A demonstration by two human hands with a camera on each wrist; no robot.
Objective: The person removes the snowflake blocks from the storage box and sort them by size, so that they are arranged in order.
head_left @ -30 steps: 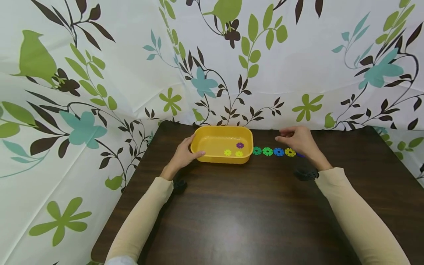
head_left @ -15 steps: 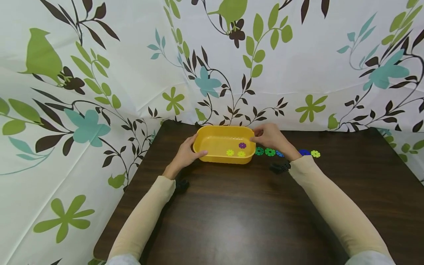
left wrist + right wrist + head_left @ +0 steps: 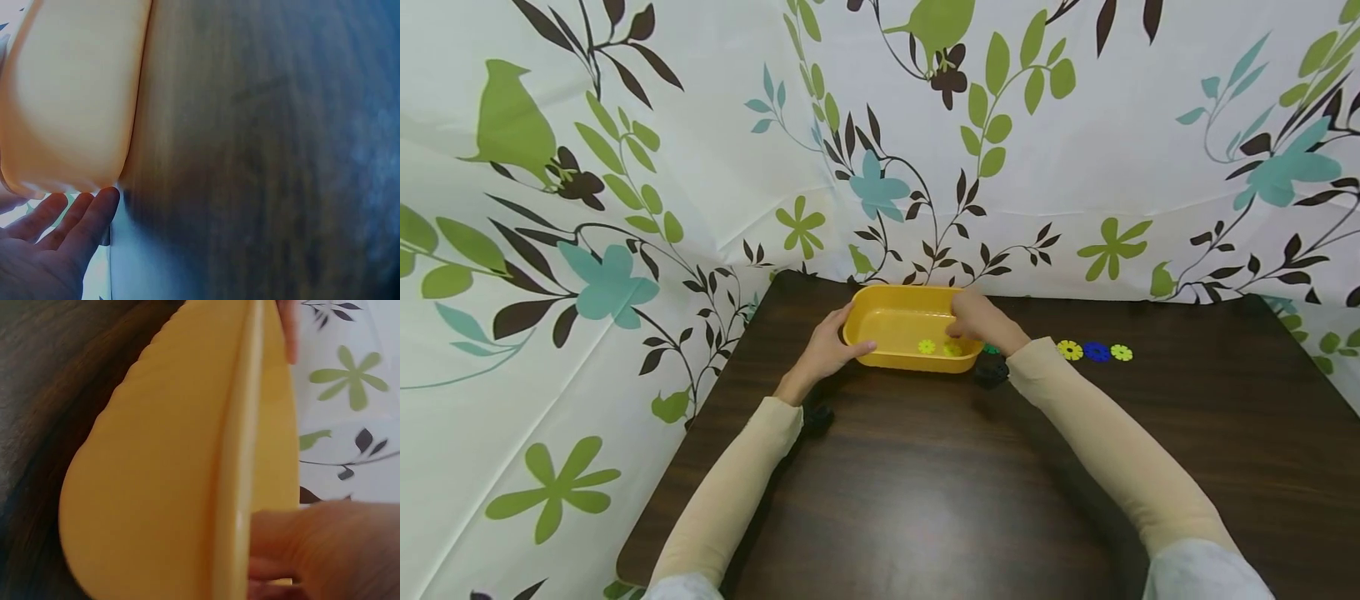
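A yellow plastic tub (image 3: 910, 362) stands at the back of the table. My left hand (image 3: 826, 347) holds its left end, thumb over the front rim and fingers along the outside. In the left wrist view those fingertips touch the tub's end wall. My right hand (image 3: 987, 322) reaches over the right rim into the tub, fingers bent downward; the tub wall in the right wrist view hides the fingertips. Near them lie a yellow-green flower-shaped disc (image 3: 927, 347) and another one partly under the fingers. Whether the right fingers pinch a disc is hidden.
Right of the tub runs a row of flower-shaped discs, partly covered by the right arm: a green disc (image 3: 992, 349), a yellow disc (image 3: 1070, 350), a blue disc (image 3: 1096, 352) and a yellow-green disc (image 3: 1122, 352). Patterned cloth (image 3: 1037, 150) hangs behind the dark table (image 3: 910, 467).
My right hand has moved left from above the disc row into the tub, and the purple disc there is now out of sight. My left hand keeps its place on the tub.
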